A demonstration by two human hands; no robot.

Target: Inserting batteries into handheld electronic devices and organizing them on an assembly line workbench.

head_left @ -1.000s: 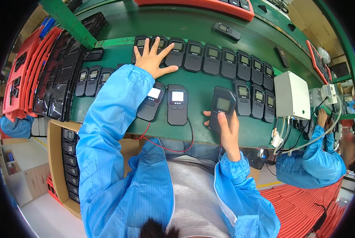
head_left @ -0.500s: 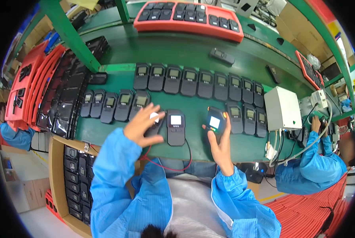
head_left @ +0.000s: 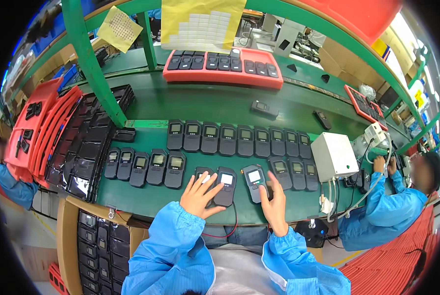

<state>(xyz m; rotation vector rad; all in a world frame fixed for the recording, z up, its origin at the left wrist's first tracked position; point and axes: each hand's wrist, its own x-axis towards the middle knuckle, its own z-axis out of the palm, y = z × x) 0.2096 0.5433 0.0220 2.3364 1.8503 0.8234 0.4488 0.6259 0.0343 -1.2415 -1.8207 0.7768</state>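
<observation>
My left hand (head_left: 199, 195) is spread open, palm down. Its fingers lie across a dark handheld meter (head_left: 201, 171), partly hidden beneath them, and reach the edge of a second handheld meter (head_left: 224, 195) with a bright white screen. A red wire curves down from that second meter toward my lap. Right of it, a slightly tilted handheld meter (head_left: 256, 192) shows a lit screen and small coloured lights. My right hand (head_left: 275, 207) has it at its right side, thumb over the lower front edge and index finger alongside; the other fingers are mostly hidden.
Two rows of dark meters (head_left: 228, 139) line the green bench (head_left: 131, 199). At right stands a white box (head_left: 334, 155) with cables. Black trays (head_left: 77, 142) and red trays (head_left: 43, 147) are stacked left, above a carton (head_left: 68, 236) of devices. A co-worker (head_left: 382, 206) sits at right.
The view has tilted up, showing more of the shelf. My left hand has shifted right toward the white-screened meter. My right hand and its meter have come closer to that meter.
</observation>
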